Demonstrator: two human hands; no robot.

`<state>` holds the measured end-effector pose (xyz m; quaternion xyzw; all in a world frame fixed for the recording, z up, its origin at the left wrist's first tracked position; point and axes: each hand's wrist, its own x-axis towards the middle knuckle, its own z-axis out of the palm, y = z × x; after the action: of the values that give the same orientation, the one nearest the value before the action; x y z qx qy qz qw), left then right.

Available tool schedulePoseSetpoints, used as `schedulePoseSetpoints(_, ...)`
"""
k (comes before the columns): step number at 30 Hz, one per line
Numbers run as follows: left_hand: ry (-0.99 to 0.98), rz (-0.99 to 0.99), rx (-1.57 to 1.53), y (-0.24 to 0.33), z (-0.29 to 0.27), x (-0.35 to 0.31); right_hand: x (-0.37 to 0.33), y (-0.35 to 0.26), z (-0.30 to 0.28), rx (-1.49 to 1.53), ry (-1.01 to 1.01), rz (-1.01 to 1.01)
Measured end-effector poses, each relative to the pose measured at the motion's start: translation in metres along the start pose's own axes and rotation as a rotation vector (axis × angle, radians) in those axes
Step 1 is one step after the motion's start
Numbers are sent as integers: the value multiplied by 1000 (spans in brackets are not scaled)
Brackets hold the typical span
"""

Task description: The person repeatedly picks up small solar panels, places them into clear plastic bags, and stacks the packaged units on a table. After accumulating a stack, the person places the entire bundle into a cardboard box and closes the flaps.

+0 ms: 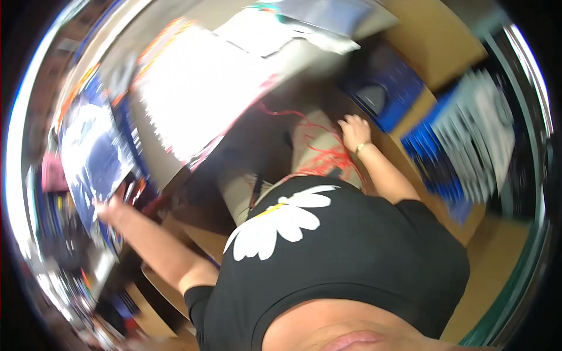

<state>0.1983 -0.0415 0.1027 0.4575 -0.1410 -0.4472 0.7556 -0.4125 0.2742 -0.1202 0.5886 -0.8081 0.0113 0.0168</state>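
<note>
At the far left, my left hand (111, 210) is closed on the lower edge of a shiny, clear plastic-wrapped blue package (93, 146); motion blur smears its fingers. My right hand (355, 133) is open, its fingers a little apart and nothing in them. It is beside a cardboard box at the right, near a flat blue package (389, 88) inside. Loose red string (328, 161) lies tangled across my lap, with one strand running up toward the table. A bright white stack (199, 88) with orange and red edges lies on the table in front of me.
More plastic-wrapped packages (322, 17) lie at the table's far side. An open cardboard box (436, 41) stands at the far right. Nearer on the right is a row of blue and grey packs (468, 140). Blurred shelves or goods line the left, with a pink item (54, 172).
</note>
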Motion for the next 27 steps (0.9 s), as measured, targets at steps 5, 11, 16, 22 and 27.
schedulePoseSetpoints(5, -199, -262, 147, 26, -50, 104, -36, 36, 11, 245, 38, 454)
schedulePoseSetpoints(11, -201, -219, 771, 17, -37, 32, 6, 102, 40, 92, 198, 493)
schedulePoseSetpoints(16, -281, -236, 1244, 26, -15, -39, 39, 130, 70, -119, -112, 327)
schedulePoseSetpoints(22, -918, 257, 1268, -67, 57, -174, 22, 84, -30, 135, 45, 68)
schedulePoseSetpoints(27, -1569, 318, 1003, -175, 113, -286, -25, 24, -245, 514, 39, -283)
